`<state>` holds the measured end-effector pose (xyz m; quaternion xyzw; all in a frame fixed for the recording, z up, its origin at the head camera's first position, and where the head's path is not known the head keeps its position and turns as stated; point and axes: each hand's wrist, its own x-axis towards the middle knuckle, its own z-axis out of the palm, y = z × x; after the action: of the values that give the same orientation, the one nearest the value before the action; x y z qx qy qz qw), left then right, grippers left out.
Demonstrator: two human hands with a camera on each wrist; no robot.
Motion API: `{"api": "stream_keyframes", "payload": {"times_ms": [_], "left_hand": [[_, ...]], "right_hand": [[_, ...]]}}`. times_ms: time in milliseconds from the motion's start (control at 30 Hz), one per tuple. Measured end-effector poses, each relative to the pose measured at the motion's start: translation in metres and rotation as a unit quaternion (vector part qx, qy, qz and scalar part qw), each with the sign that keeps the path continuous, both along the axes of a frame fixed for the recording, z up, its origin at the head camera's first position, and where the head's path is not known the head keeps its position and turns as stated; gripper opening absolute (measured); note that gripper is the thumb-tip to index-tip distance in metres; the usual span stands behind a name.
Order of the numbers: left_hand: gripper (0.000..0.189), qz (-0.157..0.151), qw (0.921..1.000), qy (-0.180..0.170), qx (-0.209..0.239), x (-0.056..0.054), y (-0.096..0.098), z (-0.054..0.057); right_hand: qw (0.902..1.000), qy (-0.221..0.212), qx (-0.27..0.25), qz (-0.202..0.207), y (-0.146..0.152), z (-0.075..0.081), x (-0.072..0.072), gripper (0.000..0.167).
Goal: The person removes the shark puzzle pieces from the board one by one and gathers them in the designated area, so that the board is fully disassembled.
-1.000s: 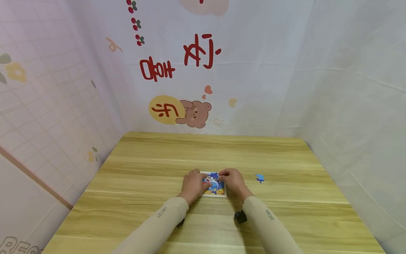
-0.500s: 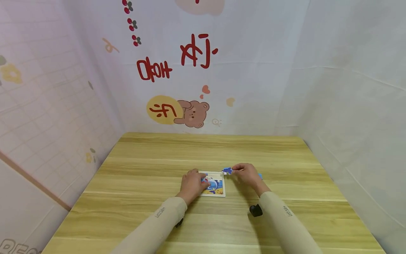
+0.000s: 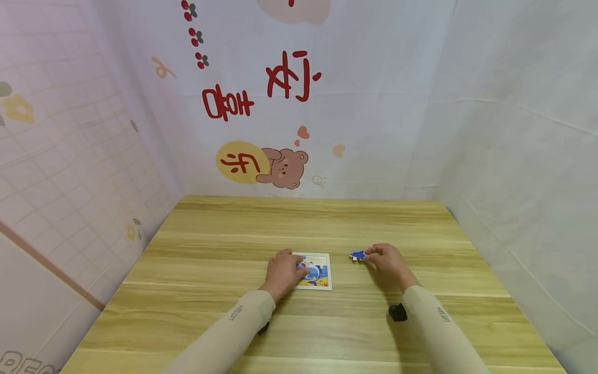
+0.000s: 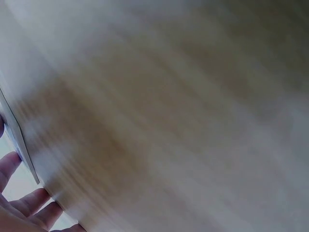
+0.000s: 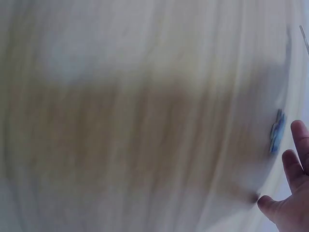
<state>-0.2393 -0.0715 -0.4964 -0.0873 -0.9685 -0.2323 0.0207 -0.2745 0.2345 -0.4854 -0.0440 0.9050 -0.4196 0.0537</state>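
A small framed jigsaw puzzle (image 3: pixel 318 275) with a white border and a blue and yellow picture lies on the wooden table (image 3: pixel 224 228). My left hand (image 3: pixel 282 271) rests over its left side, thumb and one finger on the picture. In the left wrist view, other fingertips (image 4: pixel 36 198) reach the table beside the frame. A bare strip shows along the puzzle's top. To its right lies a blue jigsaw piece (image 3: pixel 357 255). My right hand (image 3: pixel 386 261) has its fingertips right beside that piece; in the right wrist view thumb and fingers stand apart, the piece (image 5: pixel 277 131) outside them.
White fabric walls with printed red characters and a bear (image 3: pixel 286 167) close in the table's back and sides. A black wrist camera (image 3: pixel 398 312) hangs under the right forearm. The puzzle frame's edge (image 5: pixel 304 38) shows at the right wrist view's corner.
My right hand has lifted blue puzzle material off the frame's top and carried it right to the table, baring the backing strip. The second loose blue piece is now hidden. My left hand stays put.
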Motion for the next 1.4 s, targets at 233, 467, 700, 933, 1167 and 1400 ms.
{"api": "stream_keyframes", "payload": {"times_ms": [233, 467, 700, 933, 1167, 1400], "left_hand": [[0.044, -0.001, 1.0, 0.001, 0.0, 0.002, -0.003, -0.001], [0.044, 0.001, 1.0, -0.003, 0.004, 0.003, -0.004, -0.001], [0.045, 0.0, 1.0, -0.005, 0.003, 0.001, -0.005, 0.0], [0.045, 0.002, 1.0, 0.003, 0.005, 0.0, -0.005, 0.003], [0.046, 0.004, 0.9999, 0.009, -0.007, 0.0, -0.006, 0.004], [0.045, -0.016, 0.9995, 0.025, 0.011, 0.0, -0.009, -0.003]], "right_hand": [[0.9992, 0.02, 0.034, 0.01, 0.001, -0.004, 0.002, 0.012], [0.9947, 0.061, 0.079, 0.028, -0.002, -0.005, 0.003, 0.007], [0.9944, 0.054, 0.086, 0.028, -0.003, -0.002, 0.002, 0.017], [0.9971, 0.032, 0.068, 0.014, -0.025, 0.006, -0.002, 0.035], [0.998, 0.042, 0.018, 0.043, -0.105, 0.012, 0.0, 0.03], [0.997, 0.027, -0.022, 0.07, -0.15, -0.001, 0.007, 0.023]]}}
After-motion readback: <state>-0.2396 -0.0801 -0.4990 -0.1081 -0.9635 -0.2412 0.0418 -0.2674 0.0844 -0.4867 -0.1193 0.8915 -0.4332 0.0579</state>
